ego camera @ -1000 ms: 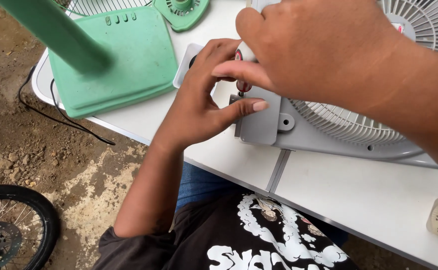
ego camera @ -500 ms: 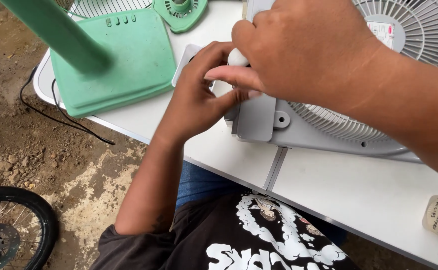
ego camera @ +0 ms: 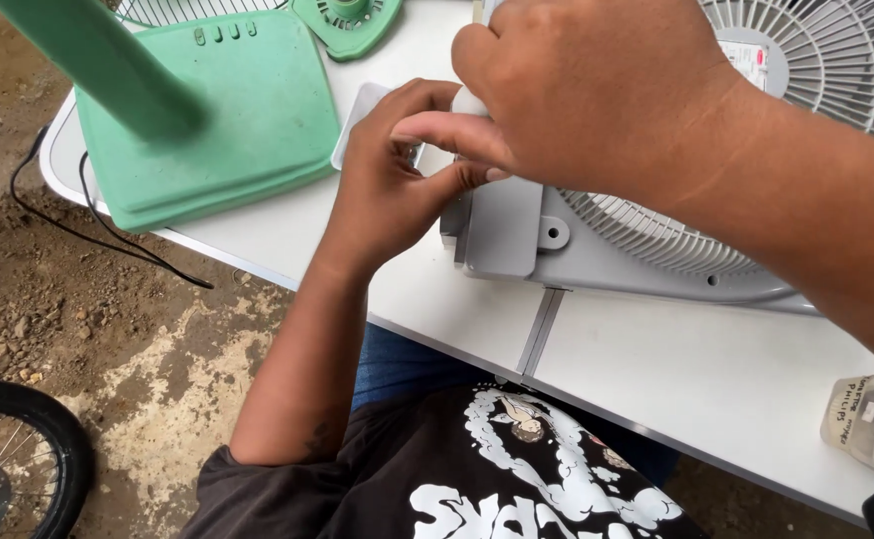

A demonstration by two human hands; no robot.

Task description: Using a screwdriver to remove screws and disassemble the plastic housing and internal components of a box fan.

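Both hands are on the grey fan (ego camera: pixel 656 250): the left hand (ego camera: pixel 387 190) pinches its grey back part (ego camera: pixel 502 235), the right hand (ego camera: pixel 586 90) grips on top, work not done.

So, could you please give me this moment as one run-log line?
left hand: pinching at grey fan housing | right hand: pressing on it from above | nearby: green fan base | surface: white table

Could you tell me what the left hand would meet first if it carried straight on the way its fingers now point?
The left hand points up and to the right, toward the right hand. It would probably meet that hand's thumb first, at the grey fan housing; the two already look to be touching, though depth is unclear.
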